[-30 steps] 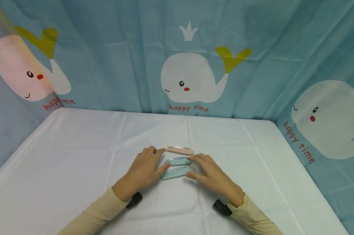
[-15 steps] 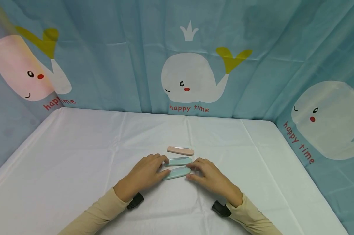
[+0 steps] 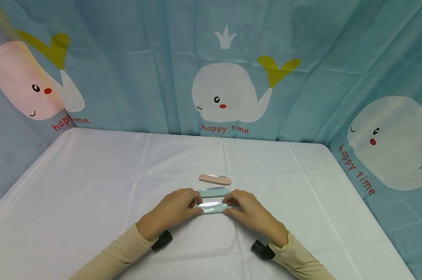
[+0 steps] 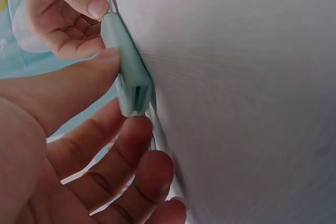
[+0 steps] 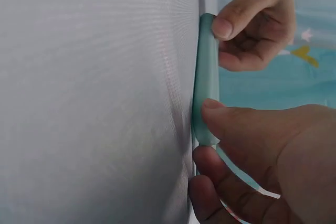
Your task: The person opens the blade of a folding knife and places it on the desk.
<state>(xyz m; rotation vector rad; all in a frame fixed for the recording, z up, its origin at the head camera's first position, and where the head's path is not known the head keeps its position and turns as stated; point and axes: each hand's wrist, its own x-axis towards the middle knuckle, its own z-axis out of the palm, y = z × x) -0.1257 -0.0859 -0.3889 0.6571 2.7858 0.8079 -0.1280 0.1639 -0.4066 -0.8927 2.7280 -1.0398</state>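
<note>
Nearest me lies a mint-green folding knife (image 3: 213,209), its blade folded along the far side of the handle. At its left end my left hand (image 3: 176,207) pinches it between thumb and fingers. My right hand (image 3: 250,208) pinches the right end the same way. The left wrist view shows the slot in the end of the handle (image 4: 128,66), with the left thumb on its side. In the right wrist view the right thumb presses the rounded end of the mint knife (image 5: 206,77). Just beyond lies a second mint folding knife (image 3: 215,192), partly hidden by the left fingers.
Farthest of the row is a pink folding knife (image 3: 215,179), lying apart from both hands. A white cloth (image 3: 102,175) covers the table. Blue curtains (image 3: 134,77) with whale prints stand behind and at both sides.
Both hands have drawn in and slightly nearer to me, from hovering around the two mint knives to pinching the nearest one. That knife has turned from slanted to nearly level.
</note>
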